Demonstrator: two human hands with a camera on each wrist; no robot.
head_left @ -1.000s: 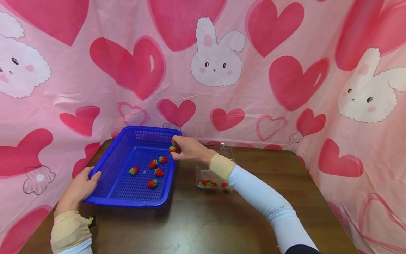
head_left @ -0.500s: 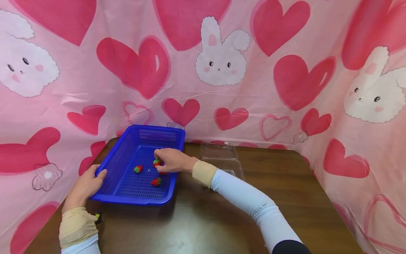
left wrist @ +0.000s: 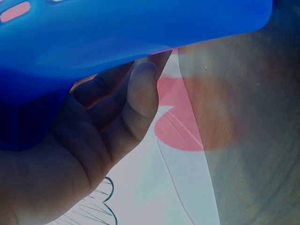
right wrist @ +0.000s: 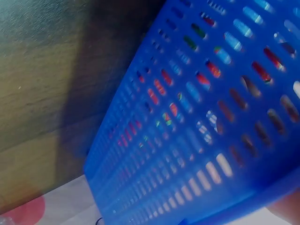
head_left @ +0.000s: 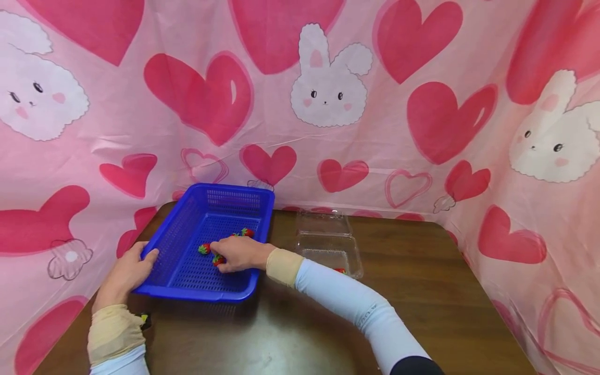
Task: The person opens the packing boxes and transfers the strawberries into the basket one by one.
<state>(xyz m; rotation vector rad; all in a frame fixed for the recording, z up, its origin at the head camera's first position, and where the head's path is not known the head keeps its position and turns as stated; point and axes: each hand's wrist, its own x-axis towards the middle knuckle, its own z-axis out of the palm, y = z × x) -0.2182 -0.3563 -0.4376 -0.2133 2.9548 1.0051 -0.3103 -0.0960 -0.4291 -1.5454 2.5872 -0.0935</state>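
A blue slotted plastic basket (head_left: 201,297) stands at the table's left, tilted a little. My left hand (head_left: 123,273) grips its left rim; the left wrist view shows the fingers (left wrist: 140,93) curled under the blue edge. My right hand (head_left: 244,253) reaches low inside the basket, over its right wall, with a red strawberry (head_left: 218,260) between thumb and fingertips. Another strawberry (head_left: 204,249) lies just left of the fingertips, and a further strawberry (head_left: 247,232) lies behind the hand. In the right wrist view, red and green show through the slotted wall (right wrist: 187,98); the hand hides part of the basket floor.
A clear plastic clamshell box (head_left: 328,239) with its lid raised stands right of the basket; a strawberry (head_left: 340,271) shows in it, partly behind the right sleeve. A small black-and-yellow object (head_left: 146,321) is by the left wrist. A pink printed curtain (head_left: 347,140) borders the brown table (head_left: 290,333).
My right hand has moved from above the basket's right rim down and left into it, with a strawberry in its fingers. The left hand stays on the rim; the view has shifted slightly.
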